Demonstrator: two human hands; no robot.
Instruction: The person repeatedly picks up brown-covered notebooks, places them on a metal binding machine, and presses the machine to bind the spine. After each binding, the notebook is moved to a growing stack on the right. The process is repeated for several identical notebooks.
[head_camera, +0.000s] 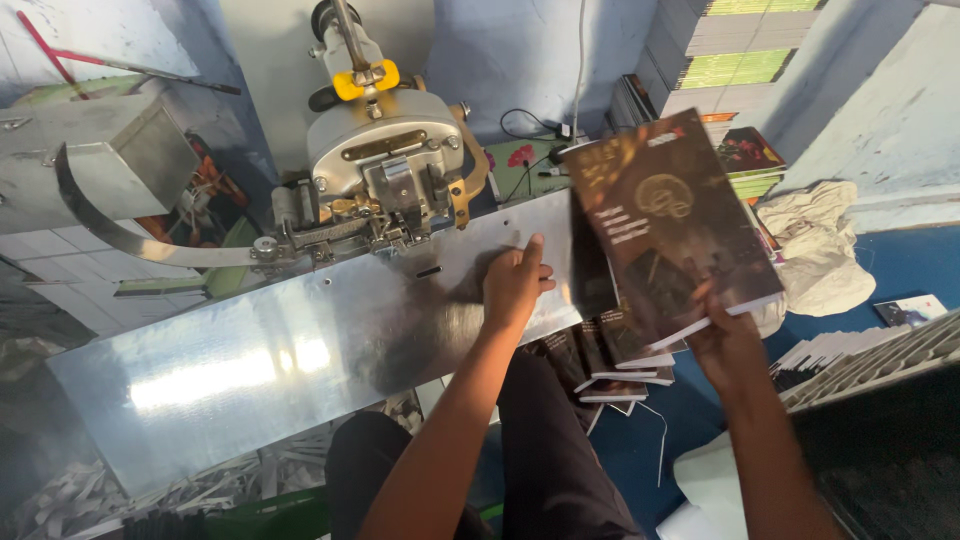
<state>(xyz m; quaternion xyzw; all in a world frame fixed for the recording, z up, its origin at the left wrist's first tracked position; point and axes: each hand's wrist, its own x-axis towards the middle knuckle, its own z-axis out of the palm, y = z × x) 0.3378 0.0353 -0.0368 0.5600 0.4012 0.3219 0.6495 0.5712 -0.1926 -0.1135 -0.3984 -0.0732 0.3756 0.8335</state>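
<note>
Right hand (722, 335) closed on the low edge of a dark book (668, 228), thumb on the cover, other fingers under it and out of sight. Book up in the air, not on anything. Tilted too, with its long side running up and away from the right hand, toward the top left. White page edges down at the near end, just by the thumb.

Left hand (513, 283) flat on the shiny metal table (280, 350), fingers mostly straight and together, holding nothing. Just left of the book, with the book's left edge a little way off from the fingertips, not touching. Right hand nearer to the book by far, since already gripping it.

Past the left hand, further away and to its left, a big grey stitching machine (385, 160) with a yellow part on top. Below and between the two hands, a small pile of the same dark books (610, 360), fanned out, lower than the held one. Far off past the right hand, tall stacks of books (735, 45) by the wall. To the right of the right hand, a crumpled white cloth (825, 250).
</note>
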